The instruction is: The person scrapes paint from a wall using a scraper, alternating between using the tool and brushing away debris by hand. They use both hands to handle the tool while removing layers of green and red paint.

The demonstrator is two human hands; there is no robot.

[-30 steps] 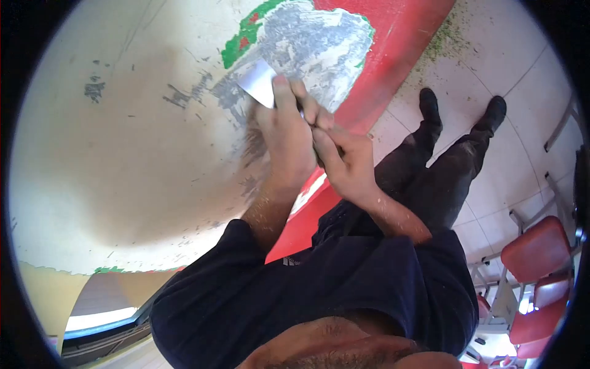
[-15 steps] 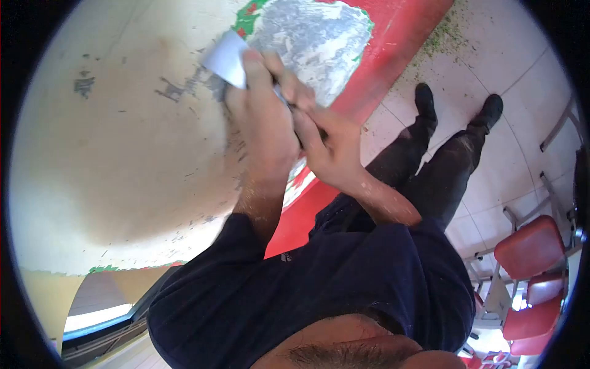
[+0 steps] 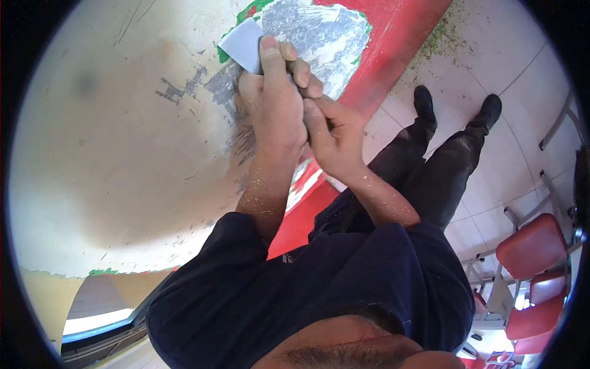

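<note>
My left hand [image 3: 273,114] is closed around a scraper, with the thumb pressed along its base. The scraper's wide, flat, pale blade [image 3: 243,46] sticks out past the fingertips, over the edge of a scraped patch. My right hand [image 3: 338,135] is closed against the left one, its fingers gripping the handle end, which is mostly hidden. Under the blade lies a cream painted wall [image 3: 135,154] with grey marks. Beside it, a bare grey-white patch [image 3: 319,37] has a ragged green paint edge. Pale flecks cling to both forearms.
A red painted band [image 3: 393,43] borders the wall. Green paint flakes [image 3: 439,43] lie scattered on the tiled floor [image 3: 498,160] by my shoes. Red chairs [image 3: 531,246] stand at the right. At lower left is a window-like opening [image 3: 98,323].
Both hands and the scraper have shifted slightly up and to the right across the wall. The blade now sits closer to the green edge. My grip looks the same.
</note>
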